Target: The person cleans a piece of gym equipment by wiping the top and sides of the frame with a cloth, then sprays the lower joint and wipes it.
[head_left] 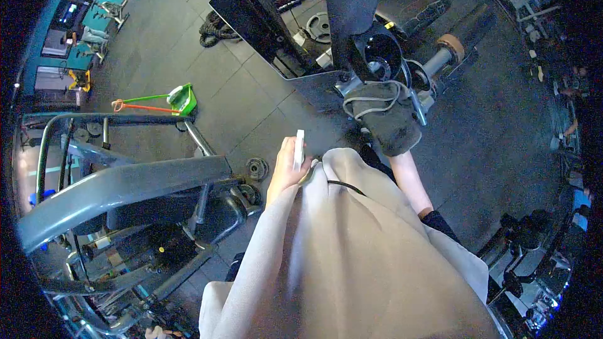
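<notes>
My left hand is closed around a thin white flat object, seen edge-on, in front of my body. Its kind cannot be made out. A dark grey cloth with a pale edge covers my right hand, whose fingers are hidden beneath it. The cloth lies against the metal parts of a gym machine, near its grey bar and round padded roller. A beige apron or loose top covers my front, with a dark cord across it.
Another exercise machine with a curved grey frame stands at left. A green dustpan with an orange-red handle lies beyond it. Weight plates rest on the dark tiled floor. A thick black rope lies behind the machine's upright.
</notes>
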`<state>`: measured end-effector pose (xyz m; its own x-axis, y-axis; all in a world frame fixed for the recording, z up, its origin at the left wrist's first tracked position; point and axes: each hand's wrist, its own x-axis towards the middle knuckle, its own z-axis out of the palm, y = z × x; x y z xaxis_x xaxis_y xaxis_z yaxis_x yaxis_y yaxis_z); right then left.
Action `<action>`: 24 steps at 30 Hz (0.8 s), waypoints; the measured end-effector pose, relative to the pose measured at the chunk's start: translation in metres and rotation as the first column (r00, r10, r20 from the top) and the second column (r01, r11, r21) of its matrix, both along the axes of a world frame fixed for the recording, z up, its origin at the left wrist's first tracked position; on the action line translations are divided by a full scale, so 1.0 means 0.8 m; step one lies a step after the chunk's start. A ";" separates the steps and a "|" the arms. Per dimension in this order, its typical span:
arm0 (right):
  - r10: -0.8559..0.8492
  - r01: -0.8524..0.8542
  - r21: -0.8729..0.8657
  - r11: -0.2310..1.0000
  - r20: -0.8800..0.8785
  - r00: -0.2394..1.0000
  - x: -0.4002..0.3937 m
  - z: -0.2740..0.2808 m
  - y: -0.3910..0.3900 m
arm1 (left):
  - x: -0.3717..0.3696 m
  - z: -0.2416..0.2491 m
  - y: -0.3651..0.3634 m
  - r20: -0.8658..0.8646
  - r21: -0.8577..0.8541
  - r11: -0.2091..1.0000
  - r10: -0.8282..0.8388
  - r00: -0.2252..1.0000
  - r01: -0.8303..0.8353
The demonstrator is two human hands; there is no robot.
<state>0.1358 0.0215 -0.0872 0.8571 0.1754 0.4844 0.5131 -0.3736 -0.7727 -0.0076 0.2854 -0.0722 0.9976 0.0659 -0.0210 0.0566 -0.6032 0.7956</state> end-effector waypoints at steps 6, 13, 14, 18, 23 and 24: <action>0.005 -0.005 0.057 0.998 -0.008 1.000 0.006 0.002 0.026 | 0.008 -0.004 -0.007 -0.054 0.023 1.000 0.012 0.998 -0.011; 0.059 -0.056 0.126 0.990 -0.020 0.998 0.013 0.005 0.044 | 0.005 0.034 -0.014 -0.002 -0.032 0.991 0.132 0.991 -0.132; 0.071 -0.067 0.137 0.988 -0.022 0.997 0.022 0.007 0.060 | 0.003 0.039 -0.013 0.016 -0.031 0.988 0.150 0.989 -0.149; 0.118 -0.110 0.172 0.979 -0.034 0.992 0.061 0.013 0.100 | -0.007 0.046 -0.011 0.134 -0.253 0.955 0.193 0.972 -0.154; 0.180 -0.165 0.202 0.965 -0.057 0.982 0.109 0.019 0.145 | -0.010 0.058 -0.024 0.300 -0.334 0.920 0.310 0.902 -0.205; 0.188 -0.172 0.207 0.963 -0.059 0.980 0.109 0.020 0.150 | -0.008 0.055 -0.024 0.359 -0.292 0.931 0.320 0.877 -0.220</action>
<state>0.2233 0.1413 -0.0715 0.8564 0.2363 0.4590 0.4936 -0.1145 -0.8621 -0.0141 0.2662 -0.0282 0.8690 0.3772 0.3202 -0.1576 -0.4024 0.9018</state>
